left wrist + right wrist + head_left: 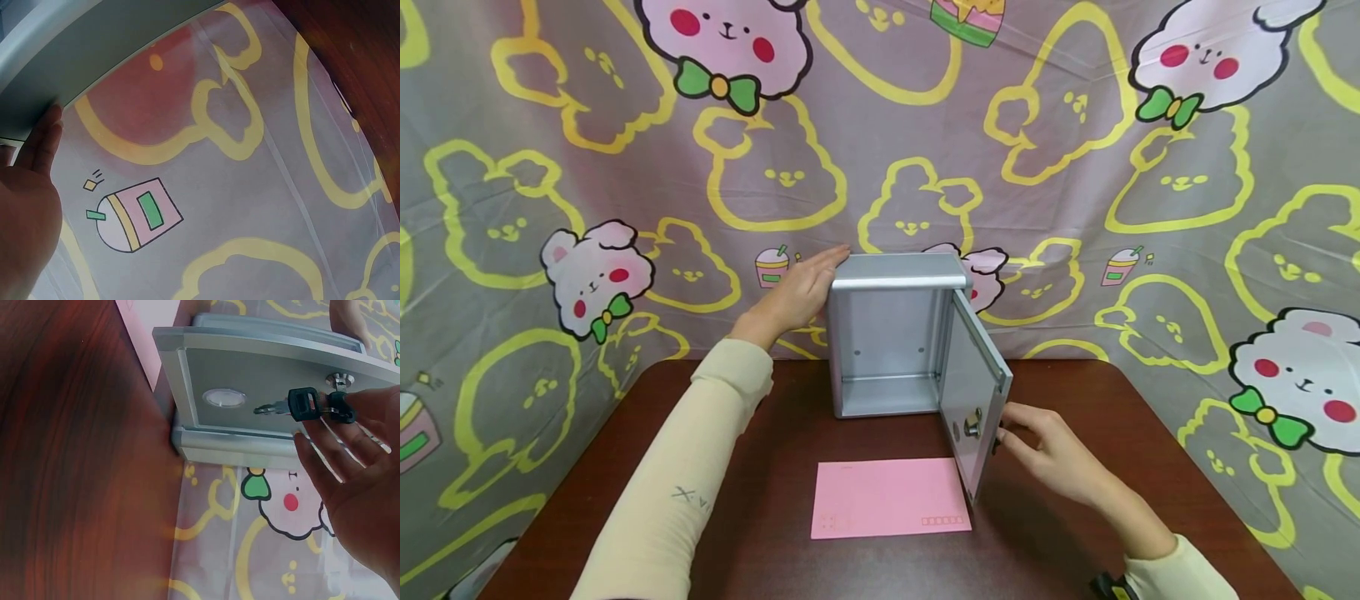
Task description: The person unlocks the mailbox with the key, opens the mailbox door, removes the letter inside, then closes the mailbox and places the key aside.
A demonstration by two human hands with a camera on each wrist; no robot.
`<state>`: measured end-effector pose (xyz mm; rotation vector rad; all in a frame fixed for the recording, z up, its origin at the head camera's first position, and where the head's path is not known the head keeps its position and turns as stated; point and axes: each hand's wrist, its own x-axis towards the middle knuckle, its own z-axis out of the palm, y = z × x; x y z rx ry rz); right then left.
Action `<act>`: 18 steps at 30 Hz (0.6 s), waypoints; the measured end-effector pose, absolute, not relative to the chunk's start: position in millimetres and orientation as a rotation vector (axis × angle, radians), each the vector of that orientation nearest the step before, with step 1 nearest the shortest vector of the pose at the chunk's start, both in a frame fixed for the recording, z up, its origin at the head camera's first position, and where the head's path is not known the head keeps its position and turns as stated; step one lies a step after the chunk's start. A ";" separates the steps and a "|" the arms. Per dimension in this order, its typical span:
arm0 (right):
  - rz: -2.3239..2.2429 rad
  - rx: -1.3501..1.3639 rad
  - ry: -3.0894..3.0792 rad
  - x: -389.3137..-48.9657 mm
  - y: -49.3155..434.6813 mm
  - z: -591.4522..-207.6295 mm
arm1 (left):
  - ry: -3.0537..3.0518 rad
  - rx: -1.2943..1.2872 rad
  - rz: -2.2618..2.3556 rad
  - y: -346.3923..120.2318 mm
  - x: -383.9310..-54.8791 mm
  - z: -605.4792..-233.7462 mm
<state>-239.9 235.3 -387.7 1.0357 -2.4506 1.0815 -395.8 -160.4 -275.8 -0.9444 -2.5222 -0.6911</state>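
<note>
A silver metal lockbox [891,333] stands upright on the table with its door [973,392] swung open toward me on the right. My left hand [801,292] rests on the box's upper left edge, fingers straight; the left wrist view shows those fingers [47,134] against its grey side. At the door's outer face, my right hand [1056,454] pinches the black-headed key [340,406] in the lock [339,380]. A second key [303,404] hangs from the same ring, in front of my fingers. Inside, the box holds nothing visible.
A pink envelope [891,500] lies flat on the dark wooden table [760,517] in front of the box, its right edge close to the door's lower corner. Behind the table hangs a cartoon-print cloth [880,125]. An oval window [225,398] is set in the door.
</note>
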 end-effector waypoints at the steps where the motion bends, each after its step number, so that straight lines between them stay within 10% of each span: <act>1: 1.081 1.037 -2.446 -239.7 235.0 -388.0 | -2.522 -0.944 -0.691 -160.4 -395.9 -275.9; 18: 1.036 1.091 -2.345 -239.3 229.6 -393.0 | -2.531 -0.933 -0.681 -159.4 -396.1 -275.5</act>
